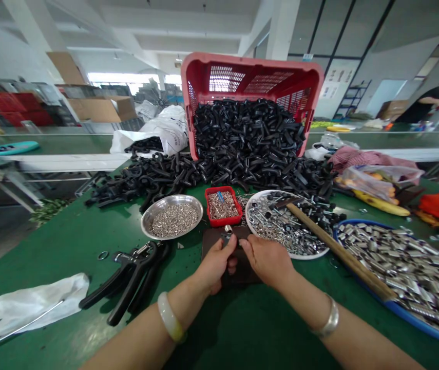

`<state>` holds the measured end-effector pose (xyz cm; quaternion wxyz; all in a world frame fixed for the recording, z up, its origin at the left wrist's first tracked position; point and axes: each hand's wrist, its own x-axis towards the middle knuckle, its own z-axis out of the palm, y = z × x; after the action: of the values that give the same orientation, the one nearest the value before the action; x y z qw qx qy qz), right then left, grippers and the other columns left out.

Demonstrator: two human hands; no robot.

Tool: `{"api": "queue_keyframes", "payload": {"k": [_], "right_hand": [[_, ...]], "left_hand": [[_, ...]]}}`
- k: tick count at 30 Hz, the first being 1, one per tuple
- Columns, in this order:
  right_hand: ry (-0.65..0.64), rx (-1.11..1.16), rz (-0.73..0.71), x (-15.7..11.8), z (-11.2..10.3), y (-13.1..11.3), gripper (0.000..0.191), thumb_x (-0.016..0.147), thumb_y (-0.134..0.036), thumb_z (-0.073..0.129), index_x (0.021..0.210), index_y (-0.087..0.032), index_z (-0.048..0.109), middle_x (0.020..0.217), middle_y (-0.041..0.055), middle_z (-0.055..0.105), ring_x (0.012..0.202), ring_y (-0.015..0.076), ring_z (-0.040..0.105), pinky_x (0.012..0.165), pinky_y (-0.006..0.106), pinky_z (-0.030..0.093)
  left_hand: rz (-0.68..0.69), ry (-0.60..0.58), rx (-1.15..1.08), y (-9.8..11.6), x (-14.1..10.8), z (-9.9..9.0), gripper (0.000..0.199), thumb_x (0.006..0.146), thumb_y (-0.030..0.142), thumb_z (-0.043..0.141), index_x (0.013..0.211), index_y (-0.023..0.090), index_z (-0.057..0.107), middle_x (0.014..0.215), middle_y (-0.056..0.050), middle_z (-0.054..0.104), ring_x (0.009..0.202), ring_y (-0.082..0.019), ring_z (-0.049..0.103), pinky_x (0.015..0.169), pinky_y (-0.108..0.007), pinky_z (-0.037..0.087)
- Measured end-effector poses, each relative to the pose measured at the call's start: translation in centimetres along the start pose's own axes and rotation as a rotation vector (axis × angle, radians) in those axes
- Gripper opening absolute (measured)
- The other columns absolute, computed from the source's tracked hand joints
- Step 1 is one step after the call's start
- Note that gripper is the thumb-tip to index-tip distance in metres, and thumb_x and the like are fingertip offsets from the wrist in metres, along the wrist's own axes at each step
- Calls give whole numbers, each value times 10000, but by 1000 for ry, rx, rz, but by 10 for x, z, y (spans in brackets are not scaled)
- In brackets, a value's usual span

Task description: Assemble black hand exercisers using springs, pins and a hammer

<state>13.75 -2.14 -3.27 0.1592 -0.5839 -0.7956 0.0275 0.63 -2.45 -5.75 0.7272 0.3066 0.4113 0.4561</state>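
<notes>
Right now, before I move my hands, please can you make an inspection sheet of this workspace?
surface: green work table, with small metal bits scattered on it.
things: left hand pinches a small metal-tipped part; right hand is beside it; both are over a dark pad.
clutter: steel dish, red tray, white plate and blue tray hold metal parts; black bent parts spill from a tipped red crate; black pliers; white bag.
hands: bare, a bangle on each wrist.
cables: nothing seen.
surroundings: cardboard boxes, a person at far right.
</notes>
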Motion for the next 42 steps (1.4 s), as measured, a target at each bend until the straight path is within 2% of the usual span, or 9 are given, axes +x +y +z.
{"api": "queue_keyframes", "payload": {"k": [4, 9, 13, 18, 22, 26, 34, 39, 42], "right_hand": [[-160, 114, 14, 12, -1, -1, 650, 919, -400, 63, 609, -168, 585, 584, 70, 628, 565, 148, 602, 548, 237, 404], [55, -5, -2, 13, 0, -2, 474, 895, -457, 210, 922, -160, 579, 839, 103, 652, 731, 194, 606, 595, 262, 392], [-153, 160, 11, 14, 5, 0, 639, 914, -402, 35, 700, -173, 592, 647, 67, 631, 608, 154, 588, 560, 243, 383], [42, 148, -55, 12, 11, 1, 518, 880, -504, 206, 952, -150, 577, 885, 120, 631, 783, 197, 579, 646, 277, 390], [-219, 332, 7, 10, 9, 3, 687, 885, -489, 6, 664, -163, 568, 629, 68, 601, 602, 147, 562, 579, 253, 396], [-25, 281, 45, 6, 7, 0, 479, 842, -554, 262, 856, -177, 557, 845, 97, 608, 772, 189, 568, 630, 274, 410], [-681, 982, 312, -5, 13, -6, 638, 809, -625, -6, 477, -209, 345, 360, -65, 248, 304, 67, 203, 345, 208, 227], [-89, 297, 17, 4, -3, 23, 346, 850, -404, 344, 673, -180, 540, 625, 29, 551, 589, 131, 500, 561, 243, 350], [-15, 86, 5, 17, -14, 45, 237, 836, -326, 386, 771, -186, 565, 741, 40, 606, 671, 146, 543, 599, 245, 368]], "left_hand": [[-4, 34, -89, 5, 2, -2, 381, 655, 469, 648, 776, 195, 412, 544, 95, 394, 348, 4, 276, 352, -127, 198], [-56, 53, -102, 14, 2, -1, 393, 645, 487, 647, 790, 182, 446, 588, 75, 459, 348, 14, 286, 348, -120, 204], [-61, 84, -76, 12, 1, -2, 409, 634, 493, 653, 801, 190, 435, 586, 73, 453, 356, 6, 304, 347, -120, 198], [-59, 106, -73, 13, 1, -4, 407, 637, 491, 650, 777, 189, 417, 546, 92, 372, 352, 5, 294, 346, -119, 195], [-31, 79, 12, 17, -1, -5, 401, 648, 497, 636, 800, 186, 433, 543, 84, 384, 359, 0, 290, 348, -125, 184], [-82, 68, 42, 15, 0, -5, 410, 653, 526, 610, 782, 191, 410, 533, 95, 356, 357, -3, 274, 362, -135, 190], [391, 19, 1149, 20, 5, -26, 509, 536, 581, 648, 815, 167, 551, 778, -30, 612, 698, -162, 560, 601, -251, 409], [460, -62, 1848, 36, 16, -27, 659, 499, 661, 600, 911, 148, 573, 890, -96, 619, 773, -249, 577, 661, -321, 428], [549, -100, 2099, 39, 23, -22, 777, 539, 712, 527, 1042, 120, 546, 1030, -146, 568, 902, -296, 532, 748, -375, 414]]}}
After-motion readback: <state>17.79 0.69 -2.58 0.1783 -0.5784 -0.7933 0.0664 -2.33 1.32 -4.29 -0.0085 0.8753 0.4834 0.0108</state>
